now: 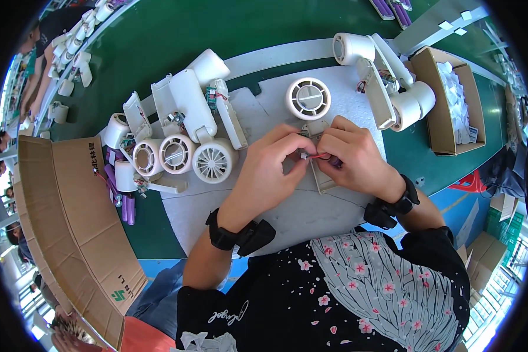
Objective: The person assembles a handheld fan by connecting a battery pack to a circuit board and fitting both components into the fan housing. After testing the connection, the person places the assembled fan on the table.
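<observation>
My left hand (273, 164) is closed in a pinch on a small white wire connector (304, 155). Red and dark wires (319, 156) run from it toward my right hand (355, 155), whose fingers are curled around a dark purple battery cell (334, 162), mostly hidden by them. Under both hands lies an opened white handheld fan, its round slotted head (308, 98) pointing away from me and its handle shell (324, 180) showing below my right fingers. My hands cover the middle of the fan.
White fans (193, 105) with exposed circuit boards lie at the left, beside purple batteries (129, 208) and a tall cardboard box (70, 193). More opened fans (406, 110) and a carton of small white pieces (478, 120) stand at the right. A grey foam mat (240, 199) covers the green table.
</observation>
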`<state>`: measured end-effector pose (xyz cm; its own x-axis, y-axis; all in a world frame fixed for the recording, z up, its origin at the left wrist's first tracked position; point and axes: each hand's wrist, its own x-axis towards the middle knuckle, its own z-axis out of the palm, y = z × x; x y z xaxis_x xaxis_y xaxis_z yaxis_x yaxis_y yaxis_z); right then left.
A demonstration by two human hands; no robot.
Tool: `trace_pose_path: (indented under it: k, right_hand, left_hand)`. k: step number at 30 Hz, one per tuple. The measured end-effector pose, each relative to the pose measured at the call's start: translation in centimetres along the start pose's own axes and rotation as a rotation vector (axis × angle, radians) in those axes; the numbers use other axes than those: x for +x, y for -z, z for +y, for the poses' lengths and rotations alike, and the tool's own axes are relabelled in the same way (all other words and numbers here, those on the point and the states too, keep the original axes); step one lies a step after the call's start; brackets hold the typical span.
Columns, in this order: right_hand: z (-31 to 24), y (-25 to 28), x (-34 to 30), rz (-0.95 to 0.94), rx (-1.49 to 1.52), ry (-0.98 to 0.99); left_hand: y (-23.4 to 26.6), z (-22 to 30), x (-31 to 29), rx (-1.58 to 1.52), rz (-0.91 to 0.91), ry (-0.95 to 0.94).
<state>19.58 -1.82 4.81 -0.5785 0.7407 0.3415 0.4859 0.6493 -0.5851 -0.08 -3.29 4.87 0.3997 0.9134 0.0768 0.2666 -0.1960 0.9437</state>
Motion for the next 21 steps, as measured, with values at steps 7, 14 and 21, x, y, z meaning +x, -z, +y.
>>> trace_pose_path:
  k: [7, 14, 21]
  right_hand:
    - [-0.1, 0.2, 0.2, -0.046, -0.001, 0.031]
    - [0.8, 1.7, -0.2, -0.010, 0.131, 0.012]
    - [1.3, 1.5, -0.4, 0.027, 0.139, 0.023]
  left_hand:
    - [0.6, -0.1, -0.1, -0.020, -0.054, 0.010]
    - [0.2, 0.1, 0.4, -0.176, -0.058, 0.062]
    - [0.3, 0.0, 0.4, -0.201, -0.049, 0.164]
